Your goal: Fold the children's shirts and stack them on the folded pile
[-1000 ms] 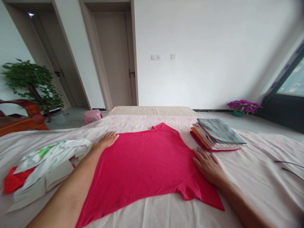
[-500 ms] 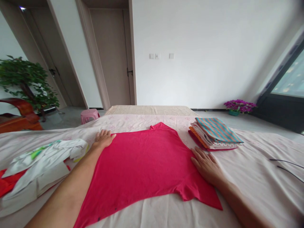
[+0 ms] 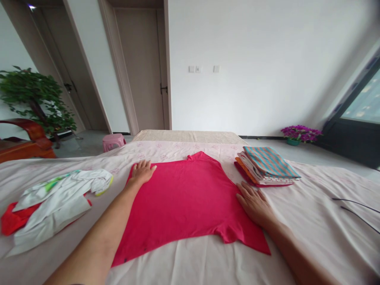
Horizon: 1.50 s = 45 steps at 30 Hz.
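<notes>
A dark pink short-sleeved shirt lies spread sideways over the pale floral cloth, its hem toward the left. My left hand rests flat on the shirt's far left corner, fingers stretched out. Along the right end, by the collar and shoulder area, my right hand lies open, palm down on the fabric. Just beyond my right hand sits a stack of folded clothes with a blue and orange striped piece on top. Part of the shirt's left edge is hidden behind my left forearm.
To the left lies a crumpled heap of white and red clothes. Two thin dark glasses-like arms show at the right. A pink stool, a leafy plant and purple flowers stand beyond the cloth.
My left hand has moved right and inward, from the shirt's edge onto its far left corner. My right hand stays flat in nearly the same place. The view has shifted slightly.
</notes>
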Each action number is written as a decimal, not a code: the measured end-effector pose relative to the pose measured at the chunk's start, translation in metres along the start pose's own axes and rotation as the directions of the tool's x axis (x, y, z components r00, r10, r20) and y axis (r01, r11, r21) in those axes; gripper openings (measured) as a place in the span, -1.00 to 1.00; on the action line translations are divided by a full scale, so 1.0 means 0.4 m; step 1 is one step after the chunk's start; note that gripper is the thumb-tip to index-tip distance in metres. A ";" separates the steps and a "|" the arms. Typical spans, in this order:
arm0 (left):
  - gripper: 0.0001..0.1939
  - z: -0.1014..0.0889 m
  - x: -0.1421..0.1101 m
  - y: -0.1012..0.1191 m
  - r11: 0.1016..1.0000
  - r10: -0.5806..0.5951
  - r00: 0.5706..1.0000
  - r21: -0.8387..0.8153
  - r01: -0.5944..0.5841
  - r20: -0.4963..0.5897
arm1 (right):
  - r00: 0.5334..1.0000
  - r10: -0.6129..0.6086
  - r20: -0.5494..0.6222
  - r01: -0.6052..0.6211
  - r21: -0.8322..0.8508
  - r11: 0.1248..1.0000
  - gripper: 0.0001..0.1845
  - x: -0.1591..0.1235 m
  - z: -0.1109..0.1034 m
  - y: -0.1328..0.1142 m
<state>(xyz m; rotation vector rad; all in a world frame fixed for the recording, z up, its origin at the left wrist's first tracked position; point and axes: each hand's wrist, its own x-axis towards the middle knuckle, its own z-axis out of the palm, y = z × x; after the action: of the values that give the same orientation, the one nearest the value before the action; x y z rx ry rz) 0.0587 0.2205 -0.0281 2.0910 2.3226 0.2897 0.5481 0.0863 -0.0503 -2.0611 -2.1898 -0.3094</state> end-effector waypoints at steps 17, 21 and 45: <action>-0.27 -0.022 -0.408 0.170 0.983 0.184 0.983 0.024 -0.183 -0.010 | 0.919 -0.393 -0.025 0.391 0.185 0.902 -0.37 -0.056 -0.106 -0.169; -0.31 -0.028 -0.430 0.096 0.984 0.166 0.986 0.066 -0.166 0.007 | 0.935 -0.344 0.092 0.323 0.183 0.928 -0.36 -0.065 -0.084 -0.142; -0.31 0.024 -0.443 -0.072 0.991 0.107 0.984 0.091 -0.094 -0.140 | 0.881 -0.472 -0.023 0.430 0.455 0.780 -0.52 -0.283 -0.244 0.078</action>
<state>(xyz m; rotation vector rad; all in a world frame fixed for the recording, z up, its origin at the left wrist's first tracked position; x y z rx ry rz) 0.0514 0.0441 -0.0628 2.3057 2.3490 0.3620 0.5815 -0.0443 0.0212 -1.3164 -2.4947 0.2487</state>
